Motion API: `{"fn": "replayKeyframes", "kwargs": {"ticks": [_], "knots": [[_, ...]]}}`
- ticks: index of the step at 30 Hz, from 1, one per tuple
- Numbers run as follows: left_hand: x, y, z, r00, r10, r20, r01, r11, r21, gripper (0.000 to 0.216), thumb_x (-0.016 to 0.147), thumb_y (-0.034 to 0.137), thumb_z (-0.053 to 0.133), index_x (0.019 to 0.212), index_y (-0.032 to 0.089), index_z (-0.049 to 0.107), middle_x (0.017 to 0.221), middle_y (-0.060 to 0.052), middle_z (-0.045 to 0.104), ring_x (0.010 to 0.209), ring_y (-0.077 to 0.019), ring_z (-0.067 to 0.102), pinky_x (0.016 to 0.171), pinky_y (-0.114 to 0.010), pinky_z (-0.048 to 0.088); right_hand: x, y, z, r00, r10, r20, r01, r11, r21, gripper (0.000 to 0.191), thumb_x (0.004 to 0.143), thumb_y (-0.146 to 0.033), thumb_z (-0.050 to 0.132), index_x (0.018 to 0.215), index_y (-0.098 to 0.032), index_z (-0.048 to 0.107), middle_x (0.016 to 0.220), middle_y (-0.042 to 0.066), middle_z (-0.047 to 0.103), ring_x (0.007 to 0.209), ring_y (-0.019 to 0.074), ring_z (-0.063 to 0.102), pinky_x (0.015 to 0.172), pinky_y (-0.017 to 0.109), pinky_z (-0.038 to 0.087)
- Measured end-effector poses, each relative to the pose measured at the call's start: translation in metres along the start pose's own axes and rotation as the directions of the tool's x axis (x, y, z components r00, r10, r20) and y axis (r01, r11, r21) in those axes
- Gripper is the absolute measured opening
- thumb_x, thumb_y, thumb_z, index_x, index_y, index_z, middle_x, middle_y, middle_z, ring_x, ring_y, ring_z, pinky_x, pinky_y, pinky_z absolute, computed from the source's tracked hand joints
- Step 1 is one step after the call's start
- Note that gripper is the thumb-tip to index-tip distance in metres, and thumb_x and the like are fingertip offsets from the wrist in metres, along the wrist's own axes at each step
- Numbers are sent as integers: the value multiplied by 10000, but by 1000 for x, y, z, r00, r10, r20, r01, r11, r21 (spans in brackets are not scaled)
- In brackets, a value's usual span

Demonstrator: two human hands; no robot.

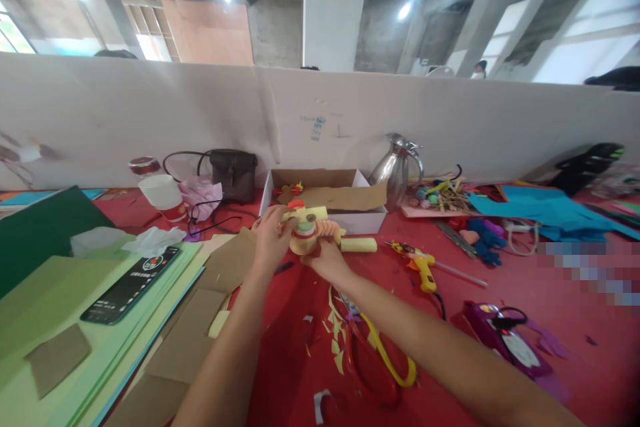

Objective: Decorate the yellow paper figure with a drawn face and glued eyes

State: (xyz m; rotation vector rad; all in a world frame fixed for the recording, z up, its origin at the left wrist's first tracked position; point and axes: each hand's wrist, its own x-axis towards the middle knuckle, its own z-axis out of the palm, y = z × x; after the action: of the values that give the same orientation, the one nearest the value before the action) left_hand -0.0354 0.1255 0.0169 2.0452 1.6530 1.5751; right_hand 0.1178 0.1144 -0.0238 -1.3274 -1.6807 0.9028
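While left fingers (274, 227) and right fingers (326, 257) pinch a paper figure (306, 230), box rim (370, 219) behind, red tabletop (384, 268) open toward glue gun (426, 273)

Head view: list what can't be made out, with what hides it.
All in the head view:
Paper craft: far side turned away, edges covered by the left hand and right hand.
Smartphone text: too small and blurred.
Handwriting on the white partition: too faint and blurred.
White box floor: partly hidden by the cardboard sheet.
Red tabletop, right part: masked by a pixelated patch.
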Motion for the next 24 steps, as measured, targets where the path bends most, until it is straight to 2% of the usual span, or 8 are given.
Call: {"fn": "replayKeyframes", "kwargs": {"ticks": [2, 5, 8, 10, 11, 13, 18, 24], "knots": [[1, 0, 0, 1000, 1, 1, -1, 1000, 1, 187, 873, 258, 585, 1041, 235, 663, 1139, -66, 674, 1109, -224, 608, 980, -388, 425, -9, -9, -15, 998, -45, 35, 49, 992, -120, 334, 647, -217, 771, 972, -229, 696, 1028, 81, 690, 1026, 308, 619, 893, 406, 486], [1, 1, 0, 1000, 2, 10, -2, 1000, 10, 177, 870, 252, 588, 1029, 235, 664, 1131, -71, 674, 1105, -228, 605, 969, -387, 424, -15, -39, -43, 977, -214, 6, 204, 923, -325, 131, 802, -215, 652, 922, -244, 698, 1022, 80, 676, 983, 282, 624, 895, 414, 482], [1, 2, 1, 1000, 25, 15, -25, 1000, 17, 158, 873, 229, 577, 1011, 229, 654, 1124, -67, 674, 1099, -221, 604, 959, -381, 421, -3, -74, -63, 852, -523, -29, 478, 799, -365, 256, 892, -224, 604, 1133, -277, 675, 1149, 81, 643, 1100, 257, 588, 980, 402, 452], [0, 2, 1, 998, 54, 13, -55, 998, 20, 155, 879, 233, 572, 1014, 228, 648, 1124, -62, 671, 1082, -213, 605, 951, -377, 418, 12, -89, -67, 763, -638, 102, 627, 694, -354, 308, 908, -212, 607, 1185, -326, 676, 1194, 51, 648, 1150, 243, 568, 1021, 401, 433], [0, 2, 0, 998, 67, 14, -68, 997, 23, 152, 881, 240, 574, 1015, 228, 646, 1121, -60, 669, 1074, -210, 606, 946, -374, 417, 21, -93, -67, 744, -650, 156, 658, 671, -341, 300, 918, -192, 591, 1166, -324, 696, 1157, 42, 672, 1126, 234, 584, 1011, 398, 441], [-1, 2, -1, 996, 81, 24, -82, 996, 29, 143, 883, 249, 581, 1007, 231, 648, 1104, -53, 670, 1068, -208, 607, 937, -368, 414, 38, -93, -63, 754, -628, 193, 654, 691, -308, 274, 926, -162, 573, 1108, -286, 736, 1073, 43, 720, 1051, 224, 630, 975, 391, 466], [0, 6, -3, 998, 45, 39, -46, 998, 31, 147, 880, 209, 567, 984, 247, 665, 1093, -45, 679, 1091, -213, 606, 931, -367, 397, 62, -80, -57, 872, -484, 70, 489, 860, -144, 225, 878, -165, 641, 1039, -262, 765, 1014, 17, 770, 949, 202, 707, 906, 353, 520], [0, 7, -2, 999, 16, 46, -19, 998, 66, 147, 857, 200, 588, 987, 243, 642, 1097, -49, 688, 1078, -225, 612, 941, -383, 375, 65, -80, -58, 883, -459, 100, 470, 871, -143, 225, 857, -157, 661, 976, -299, 789, 1037, 7, 775, 1014, 228, 708, 952, 395, 515]]}}
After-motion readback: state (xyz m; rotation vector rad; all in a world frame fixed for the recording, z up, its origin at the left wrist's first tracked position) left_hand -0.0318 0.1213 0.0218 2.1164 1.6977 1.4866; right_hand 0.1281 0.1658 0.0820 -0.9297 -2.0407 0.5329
